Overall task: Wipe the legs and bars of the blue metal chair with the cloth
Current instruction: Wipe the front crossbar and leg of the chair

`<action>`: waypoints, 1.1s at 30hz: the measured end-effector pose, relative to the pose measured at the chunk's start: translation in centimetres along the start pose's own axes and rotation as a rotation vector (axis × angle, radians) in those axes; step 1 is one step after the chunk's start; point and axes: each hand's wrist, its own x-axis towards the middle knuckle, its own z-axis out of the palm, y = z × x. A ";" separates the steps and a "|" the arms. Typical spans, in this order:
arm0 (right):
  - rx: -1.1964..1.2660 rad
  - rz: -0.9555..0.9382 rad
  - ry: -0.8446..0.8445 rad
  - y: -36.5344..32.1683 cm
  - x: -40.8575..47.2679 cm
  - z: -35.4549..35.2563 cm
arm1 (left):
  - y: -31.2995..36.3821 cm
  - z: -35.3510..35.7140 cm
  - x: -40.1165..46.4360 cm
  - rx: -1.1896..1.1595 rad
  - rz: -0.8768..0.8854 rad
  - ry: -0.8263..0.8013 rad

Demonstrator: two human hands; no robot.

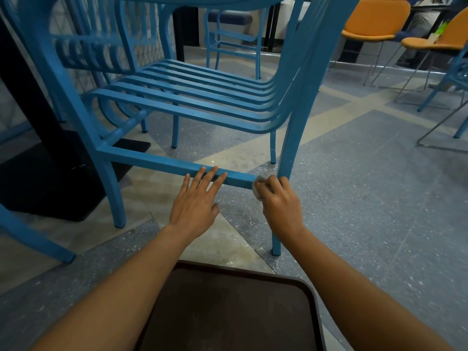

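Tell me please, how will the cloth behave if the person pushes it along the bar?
The cloth is bunched small in the right hand, so it is probably soft and floppy. It likely slides easily along the smooth painted bar, and seems light.

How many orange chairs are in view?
2. The first orange chair stands at the top right; the second orange chair is beside it at the right edge, partly cut off. More may be hidden.
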 end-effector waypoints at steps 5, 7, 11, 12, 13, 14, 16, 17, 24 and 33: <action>-0.039 -0.077 0.023 0.2 0.0 -0.1 | 0.0 0.1 0.1 -0.005 0.006 0.016; -0.049 -0.119 0.035 0.4 -0.2 -0.1 | 0.0 0.0 0.1 -0.007 0.010 0.020; -0.072 -0.153 0.007 0.6 -0.8 -0.1 | 0.0 -0.1 0.2 -0.016 0.015 0.035; -0.077 -0.150 -0.010 0.7 -1.0 -0.1 | 0.0 -0.1 0.2 -0.016 0.012 0.032; -0.084 -0.147 -0.028 0.7 -1.2 0.0 | 0.0 -0.1 0.2 -0.011 0.008 0.025; -0.093 -0.145 -0.049 0.7 -1.4 0.0 | 0.0 0.0 0.2 -0.006 0.006 0.020; -0.099 -0.137 -0.073 0.8 -1.8 0.0 | -0.1 -0.1 0.2 -0.005 0.004 0.016; -0.084 -0.128 -0.069 0.8 -2.0 0.0 | -0.1 -0.1 0.3 -0.007 0.004 0.017; 0.339 0.311 0.085 0.9 -2.9 -2.3 | -0.2 -0.2 0.3 -0.010 0.013 0.017; -0.020 -0.064 0.065 -0.8 2.4 -3.2 | -0.1 -0.3 0.3 -0.001 0.005 0.014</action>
